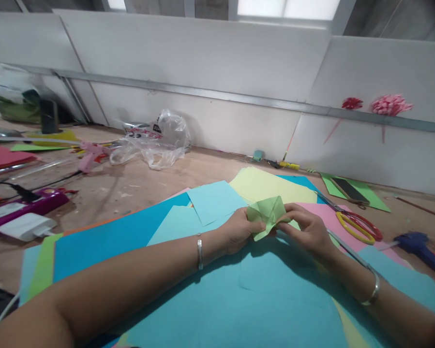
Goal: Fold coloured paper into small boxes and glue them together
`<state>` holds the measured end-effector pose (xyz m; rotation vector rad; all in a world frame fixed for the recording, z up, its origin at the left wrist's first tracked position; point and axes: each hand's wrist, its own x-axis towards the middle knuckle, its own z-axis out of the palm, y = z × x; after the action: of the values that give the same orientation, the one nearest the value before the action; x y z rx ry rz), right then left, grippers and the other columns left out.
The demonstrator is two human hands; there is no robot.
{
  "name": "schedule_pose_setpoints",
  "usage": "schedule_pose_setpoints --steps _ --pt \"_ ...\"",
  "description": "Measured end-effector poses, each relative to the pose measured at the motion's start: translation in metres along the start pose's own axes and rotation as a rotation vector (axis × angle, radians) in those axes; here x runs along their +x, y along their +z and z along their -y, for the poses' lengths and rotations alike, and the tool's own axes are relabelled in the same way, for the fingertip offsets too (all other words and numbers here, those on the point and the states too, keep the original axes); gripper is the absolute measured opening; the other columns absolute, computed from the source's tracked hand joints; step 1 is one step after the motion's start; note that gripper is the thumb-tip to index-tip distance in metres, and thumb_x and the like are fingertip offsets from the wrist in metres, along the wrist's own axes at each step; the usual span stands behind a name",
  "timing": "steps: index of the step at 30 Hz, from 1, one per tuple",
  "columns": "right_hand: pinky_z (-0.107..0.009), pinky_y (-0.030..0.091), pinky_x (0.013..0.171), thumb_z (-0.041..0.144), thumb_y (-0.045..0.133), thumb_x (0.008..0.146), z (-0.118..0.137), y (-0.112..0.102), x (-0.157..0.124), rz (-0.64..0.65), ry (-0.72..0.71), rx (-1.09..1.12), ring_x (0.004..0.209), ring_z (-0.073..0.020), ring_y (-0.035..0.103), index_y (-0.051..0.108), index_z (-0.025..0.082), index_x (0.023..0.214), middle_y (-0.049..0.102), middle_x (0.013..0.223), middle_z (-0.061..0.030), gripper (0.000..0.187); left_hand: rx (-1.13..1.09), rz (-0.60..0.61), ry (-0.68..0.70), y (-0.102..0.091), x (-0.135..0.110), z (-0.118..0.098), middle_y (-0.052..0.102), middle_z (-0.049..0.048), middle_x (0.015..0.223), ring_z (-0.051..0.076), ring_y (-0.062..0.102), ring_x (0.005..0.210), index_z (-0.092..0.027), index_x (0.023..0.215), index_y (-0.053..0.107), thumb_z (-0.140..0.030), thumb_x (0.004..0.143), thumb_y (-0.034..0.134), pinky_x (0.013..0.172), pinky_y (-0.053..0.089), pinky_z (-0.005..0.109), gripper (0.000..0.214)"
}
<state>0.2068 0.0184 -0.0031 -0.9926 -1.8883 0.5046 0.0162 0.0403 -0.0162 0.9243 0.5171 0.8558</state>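
Observation:
A small piece of creased light green paper point(267, 214) is held between my two hands above the sheets. My left hand point(238, 231) pinches its left side, the thumb across the lower part. At its right edge my right hand point(307, 229) grips with thumb and fingertips. Below both hands lies a large light blue sheet point(232, 304). Smaller light blue pieces point(217, 198) and a pale yellow sheet point(271, 183) lie just beyond. Scissors with red and yellow handles point(360, 227) rest on pink paper to the right of my right hand.
On the right are a dark blue glue gun point(422, 249) and a phone point(350, 190) on green paper. At left sit a purple power strip point(28, 208), a white charger point(27, 226) and a pink glue gun point(93, 155). A clear plastic bag point(162, 140) lies near the white wall panel point(188, 58).

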Motion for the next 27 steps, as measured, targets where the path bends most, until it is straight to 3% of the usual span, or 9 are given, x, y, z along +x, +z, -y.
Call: schedule_pose_setpoints --steps 3,6,8,11,15,19,22,25,27 --pt "-0.034 0.051 0.077 0.03 0.067 0.08 0.007 0.003 -0.001 -0.025 0.131 0.012 0.085 -0.0216 0.064 0.069 0.018 0.071 0.069 0.09 -0.0085 0.015 -0.057 0.041 -0.055 0.003 -0.002 -0.005 0.072 0.0098 0.099 0.02 0.068 0.089 -0.013 0.097 0.073 -0.003 0.058 0.073 0.083 0.054 0.033 0.039" --pt "-0.029 0.046 0.064 0.031 0.063 0.079 0.012 0.007 -0.003 -0.072 0.249 -0.029 0.069 -0.0164 0.057 0.063 0.018 0.066 0.063 0.073 -0.0037 0.019 -0.082 0.061 -0.119 0.004 -0.002 -0.008 0.073 0.0109 0.098 0.021 0.07 0.086 -0.012 0.097 0.073 -0.004 0.063 0.071 0.081 0.055 0.033 0.035" --pt "-0.026 0.041 0.057 0.034 0.062 0.077 0.012 0.009 -0.004 -0.104 0.315 -0.036 0.061 -0.0138 0.051 0.061 0.018 0.067 0.057 0.064 -0.0002 0.019 -0.111 0.074 -0.127 0.003 -0.002 -0.008 0.073 0.0134 0.098 0.022 0.071 0.083 -0.01 0.099 0.072 -0.02 0.072 0.074 0.08 0.056 0.035 0.029" --pt "-0.025 0.038 0.053 0.039 0.062 0.077 0.007 0.011 -0.005 -0.145 0.382 -0.019 0.057 -0.0126 0.047 0.059 0.017 0.069 0.054 0.06 0.0012 0.023 -0.089 0.106 -0.087 0.002 -0.002 -0.006 0.072 0.0149 0.104 0.022 0.071 0.085 -0.011 0.107 0.069 -0.045 0.073 0.078 0.082 0.056 0.035 0.048" --pt "-0.025 0.036 0.051 0.039 0.063 0.075 0.009 0.011 -0.004 -0.169 0.402 -0.023 0.056 -0.0114 0.044 0.056 0.018 0.066 0.052 0.058 0.0024 0.024 0.056 0.064 -0.028 0.001 -0.002 0.0 0.073 0.0127 0.1 0.019 0.071 0.082 -0.012 0.105 0.068 -0.036 0.062 0.089 0.078 0.056 0.03 0.053" --pt "-0.025 0.036 0.051 0.038 0.064 0.075 0.016 0.011 -0.002 -0.161 0.404 0.027 0.054 -0.0109 0.043 0.051 0.02 0.065 0.049 0.058 0.0038 0.024 0.027 -0.01 -0.027 -0.001 0.0 0.003 0.073 0.0143 0.099 0.017 0.071 0.079 -0.008 0.101 0.067 -0.033 0.071 0.083 0.074 0.057 0.027 0.042" --pt "-0.026 0.04 0.054 0.037 0.067 0.073 0.013 0.013 -0.002 -0.171 0.419 0.103 0.058 -0.0125 0.05 0.051 0.02 0.078 0.055 0.063 0.0037 0.024 0.032 -0.018 -0.026 -0.002 0.001 0.004 0.073 0.0143 0.097 0.017 0.071 0.079 -0.007 0.1 0.067 -0.026 0.075 0.08 0.074 0.057 0.027 0.034" --pt "-0.026 0.042 0.053 0.034 0.069 0.071 0.008 0.015 -0.003 -0.203 0.47 0.216 0.059 -0.0143 0.056 0.048 0.021 0.106 0.059 0.067 0.0054 0.043 0.047 -0.021 -0.017 -0.001 0.001 0.004 0.073 0.0136 0.096 0.017 0.071 0.078 -0.007 0.1 0.067 -0.023 0.074 0.08 0.073 0.057 0.026 0.033" --pt "-0.026 0.044 0.054 0.032 0.068 0.071 0.008 0.016 -0.002 -0.171 0.499 0.276 0.062 -0.0149 0.059 0.047 0.021 0.114 0.062 0.071 0.0041 0.05 0.061 -0.036 -0.013 -0.001 0.001 0.004 0.074 0.0131 0.095 0.017 0.072 0.077 -0.008 0.099 0.067 -0.022 0.073 0.08 0.072 0.057 0.027 0.032"
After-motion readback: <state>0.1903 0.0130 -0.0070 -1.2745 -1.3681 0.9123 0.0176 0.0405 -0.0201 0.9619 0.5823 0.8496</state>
